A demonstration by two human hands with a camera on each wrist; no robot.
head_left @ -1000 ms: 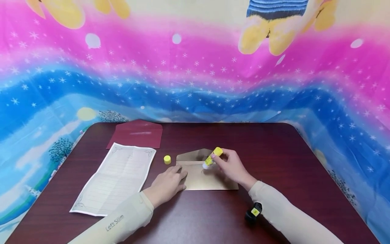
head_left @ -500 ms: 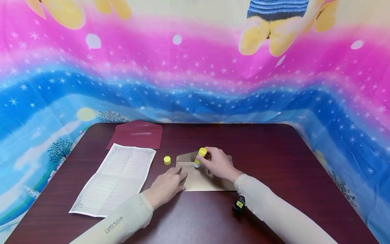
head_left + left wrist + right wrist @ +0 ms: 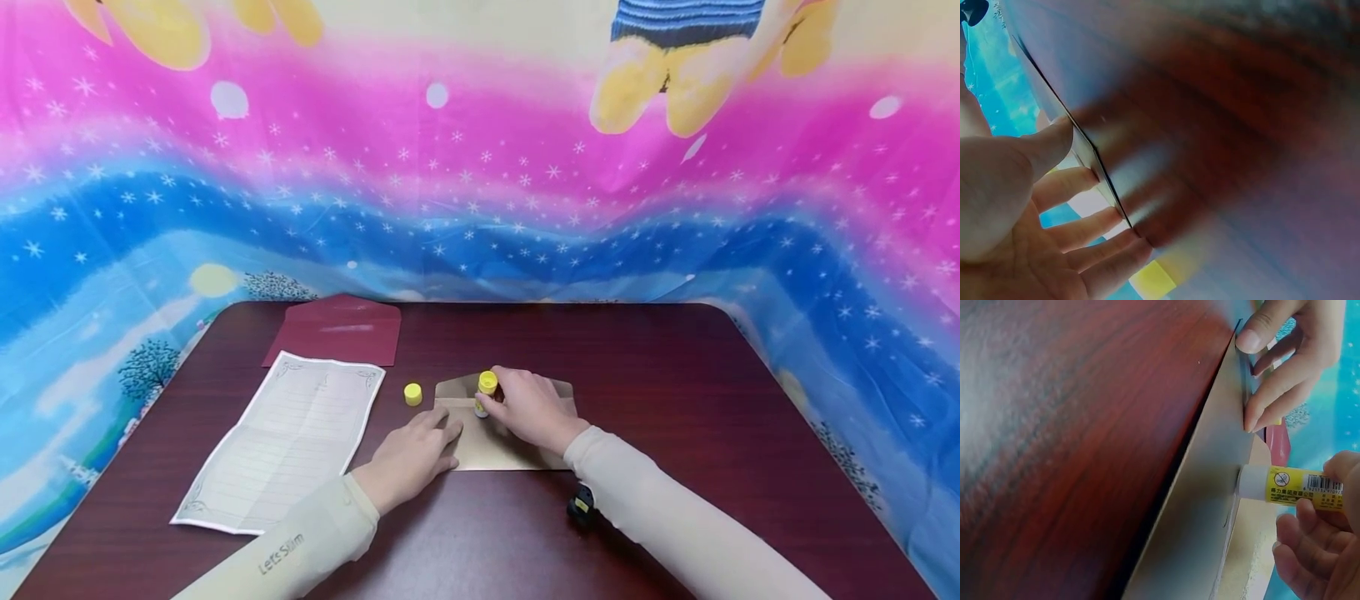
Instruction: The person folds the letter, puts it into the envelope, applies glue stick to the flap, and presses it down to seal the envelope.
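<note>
A gold envelope [image 3: 487,450] lies on the table with its flap opened away from me. My right hand [image 3: 534,408] pinches a yellow glue stick [image 3: 487,385] and holds it upright, its white end down on the envelope near the flap fold. In the right wrist view the white tip of the glue stick [image 3: 1297,486] meets the envelope's surface [image 3: 1204,481]. My left hand [image 3: 412,454] rests with spread fingers on the envelope's left side; the left wrist view shows those fingers [image 3: 1085,228] along its edge. The yellow cap [image 3: 412,394] stands on the table just left of the envelope.
A lined sheet with a decorated border [image 3: 285,442] lies at the left, creased by folds. Behind it is a dark red envelope [image 3: 341,333], flap opened. A printed cloth [image 3: 480,167] hangs around the dark wooden table [image 3: 675,375].
My right hand has moved left along the envelope with the glue stick, which has gone from slanted to nearly upright. The left hand has stayed in place.
</note>
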